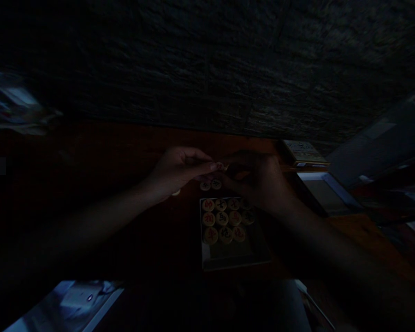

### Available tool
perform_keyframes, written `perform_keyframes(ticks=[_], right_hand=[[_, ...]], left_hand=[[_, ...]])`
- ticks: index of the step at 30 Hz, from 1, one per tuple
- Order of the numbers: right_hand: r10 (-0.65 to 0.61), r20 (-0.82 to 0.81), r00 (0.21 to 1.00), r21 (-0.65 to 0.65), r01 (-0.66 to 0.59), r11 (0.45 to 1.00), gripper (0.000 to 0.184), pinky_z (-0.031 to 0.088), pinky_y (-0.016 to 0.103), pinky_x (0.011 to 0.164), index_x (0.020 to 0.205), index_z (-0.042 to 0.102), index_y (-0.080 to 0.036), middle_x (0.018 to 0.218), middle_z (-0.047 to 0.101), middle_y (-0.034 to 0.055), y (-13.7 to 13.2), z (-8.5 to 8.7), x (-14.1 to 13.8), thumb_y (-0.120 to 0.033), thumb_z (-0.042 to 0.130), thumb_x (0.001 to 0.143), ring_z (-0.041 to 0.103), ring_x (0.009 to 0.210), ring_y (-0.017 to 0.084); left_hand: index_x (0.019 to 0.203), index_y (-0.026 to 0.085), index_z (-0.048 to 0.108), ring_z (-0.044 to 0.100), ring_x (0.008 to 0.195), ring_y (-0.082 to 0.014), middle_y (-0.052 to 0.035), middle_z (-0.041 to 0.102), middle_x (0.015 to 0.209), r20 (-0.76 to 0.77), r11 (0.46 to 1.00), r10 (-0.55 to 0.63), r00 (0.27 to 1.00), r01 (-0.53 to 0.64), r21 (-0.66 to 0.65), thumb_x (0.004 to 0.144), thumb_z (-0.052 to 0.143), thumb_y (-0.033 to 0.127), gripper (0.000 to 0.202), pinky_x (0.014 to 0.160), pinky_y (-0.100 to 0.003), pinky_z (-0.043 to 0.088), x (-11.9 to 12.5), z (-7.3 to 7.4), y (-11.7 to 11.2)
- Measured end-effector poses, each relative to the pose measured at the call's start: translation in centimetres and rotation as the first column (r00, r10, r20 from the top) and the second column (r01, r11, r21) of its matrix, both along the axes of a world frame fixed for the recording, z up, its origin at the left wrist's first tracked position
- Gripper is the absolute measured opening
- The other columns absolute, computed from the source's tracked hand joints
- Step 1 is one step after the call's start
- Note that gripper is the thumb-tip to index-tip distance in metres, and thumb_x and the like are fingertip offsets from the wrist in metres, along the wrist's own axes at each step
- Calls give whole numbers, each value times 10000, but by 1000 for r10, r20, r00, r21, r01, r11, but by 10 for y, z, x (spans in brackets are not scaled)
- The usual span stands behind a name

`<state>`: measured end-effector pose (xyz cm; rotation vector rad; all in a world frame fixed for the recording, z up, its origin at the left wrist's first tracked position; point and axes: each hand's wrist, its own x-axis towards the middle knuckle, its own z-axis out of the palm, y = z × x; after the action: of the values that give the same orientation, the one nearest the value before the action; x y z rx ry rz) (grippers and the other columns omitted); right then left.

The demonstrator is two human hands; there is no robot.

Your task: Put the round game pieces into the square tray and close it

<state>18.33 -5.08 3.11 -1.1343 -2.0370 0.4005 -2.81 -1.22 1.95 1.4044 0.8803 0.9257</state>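
Between both hands, a round Chinese chess piece [220,165] with a red mark is pinched just behind an open box. My left hand [180,170] is closed, its thumb on the piece's left side. From the right, my right hand [259,177] reaches the same piece with its fingers bent; shadow hides part of them. Two pieces with dark characters, one of them a chess piece [205,185], lie on the table below the hands. In the shallow box [237,265] sit rows of round wooden pieces [222,218] with red and black characters. Another piece [176,192] shows by my left wrist.
The dark wooden table [124,147] meets a rough stone wall [200,69] at the back. A patterned box [305,152] and an open tray-like lid [327,191] lie at the right. Something pale and shiny, like plastic wrapping [19,101], is at the far left. The scene is dim.
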Motion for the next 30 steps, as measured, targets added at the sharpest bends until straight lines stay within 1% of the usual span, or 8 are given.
perform_keyframes(ticks=[4,8,11,14,18,21,24,30], right_hand=[[-13,-52,999,-102,8,995,190,600,350,734,1051,840,-233,1022,842,63,1,5,5,-306,804,879,786,840,247],[-19,-89,996,-135,7,991,153,594,320,707,984,837,-215,976,837,55,-3,22,15,-259,820,838,772,805,221],[-10,-67,998,-191,-3,982,168,592,302,688,977,831,-229,952,829,36,-20,36,24,-215,815,810,760,795,204],[12,30,999,-249,-4,968,241,581,290,671,1018,825,-248,979,823,31,-48,41,34,-170,789,793,749,802,191],[24,164,986,-226,14,974,406,567,259,650,1036,826,-266,1002,826,12,-83,31,42,-58,743,697,762,820,179],[33,197,980,-229,13,973,403,587,256,666,1066,823,-271,1018,834,21,-100,20,39,-60,726,736,783,835,180],[63,194,979,-250,-12,968,392,623,258,727,1119,821,-278,1046,838,35,-107,12,34,-69,726,802,803,868,183],[129,285,950,-204,-71,976,462,653,274,823,1201,810,-291,1130,837,56,-108,0,31,-18,753,833,818,950,205]], left_hand=[[878,172,790,789,777,-202,-90,825,903,57,999,7,998,-10,41,860,804,338,168,697,-303,651,0,-5,6],[850,178,781,777,734,-186,-95,823,899,54,999,-18,998,16,46,877,772,320,145,657,-287,638,-1,-10,11],[823,180,780,763,677,-174,-89,817,843,17,994,-75,997,74,79,882,766,315,148,624,-277,627,-1,-10,11],[854,187,793,760,661,-177,-84,816,819,-22,985,-125,992,127,116,874,769,323,139,600,-274,616,-1,-11,10],[873,189,806,764,664,-175,-92,824,849,-47,982,-127,991,133,135,875,762,305,125,611,-274,617,-1,-11,10],[861,187,810,762,645,-174,-96,823,851,-27,983,-129,991,132,126,872,767,299,121,607,-277,617,-2,-13,12],[857,193,812,762,640,-180,-97,823,853,-18,984,-129,991,130,119,873,775,313,126,608,-285,616,-2,-13,12],[852,193,811,770,676,-196,-96,822,858,-46,985,-123,991,128,116,867,787,340,150,641,-302,619,-3,-12,10]])
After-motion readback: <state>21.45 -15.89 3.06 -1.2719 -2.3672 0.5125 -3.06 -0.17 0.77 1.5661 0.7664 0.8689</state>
